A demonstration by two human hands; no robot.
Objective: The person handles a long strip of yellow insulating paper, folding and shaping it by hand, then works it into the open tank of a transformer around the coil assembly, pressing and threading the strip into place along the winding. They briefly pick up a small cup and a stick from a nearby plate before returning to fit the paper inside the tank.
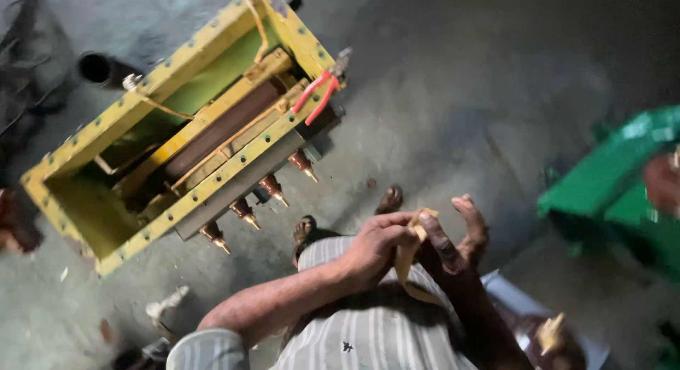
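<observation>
The right edge is a smear — a green shape (pixel 616 171) cut off by the frame, too blurred for me to say what it is. The lower end of the tan strip (pixel 407 260) slips behind my wrists and out of sight against my striped shirt (pixel 368 334). The strip itself is thin, flat, pale tan, bending as it hangs down between my hands, in front of my chest. My left hand (pixel 379 246) curls over, fingers folded tight on the strip's upper part. My right hand (pixel 460 235) stands upright beside it — thumb and forefinger pinching the top end, the other fingers spread loose above. My toes (pixel 389 198) poke out on the grey floor. Well off to the left lies a yellow metal tank (pixel 142 104), open, with red-handled pliers (pixel 319 93) on its rim.
</observation>
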